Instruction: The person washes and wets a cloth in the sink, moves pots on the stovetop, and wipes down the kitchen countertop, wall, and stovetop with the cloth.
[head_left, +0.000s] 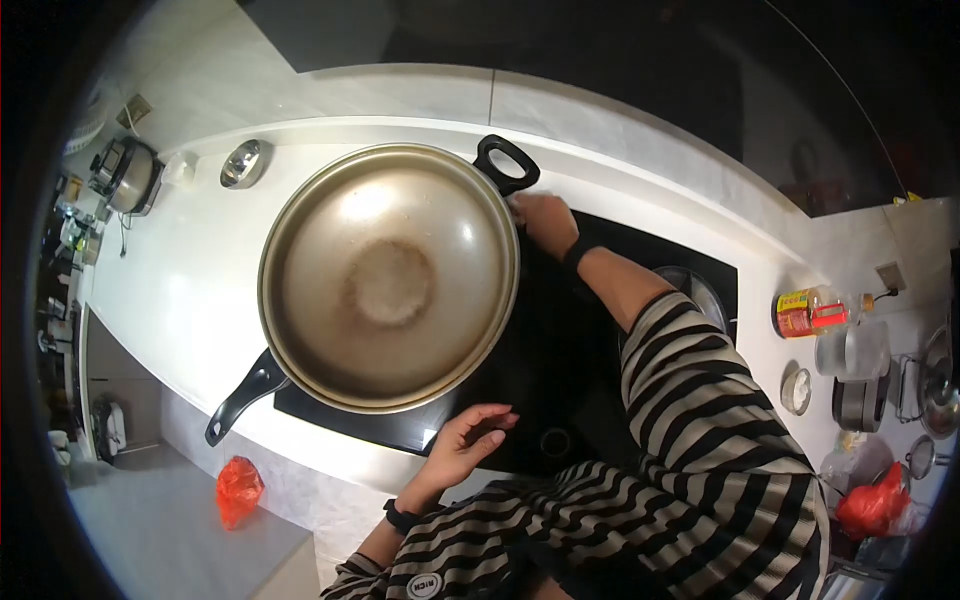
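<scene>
A large round wok (390,280) with a brownish ring in its base tilts its inside toward me over the left part of the black cooktop (570,350). Its long black handle (248,397) points to the lower left, and a black loop handle (508,165) sits at the upper right. Just below that loop, my right hand (548,225) is curled close to the wok's rim. Its fingertips are blurred and partly hidden, so what they hold does not show. My left hand (468,440) hovers near the wok's lower edge, fingers stretched out and holding nothing.
A lid-like glass round (690,290) lies on the cooktop's right, partly behind my sleeve. A metal bowl (243,164) and a cooker (127,177) stand at left. Bottle (808,312), containers (853,350) and red bag (873,502) are right. An orange-red bag (239,492) lies lower left.
</scene>
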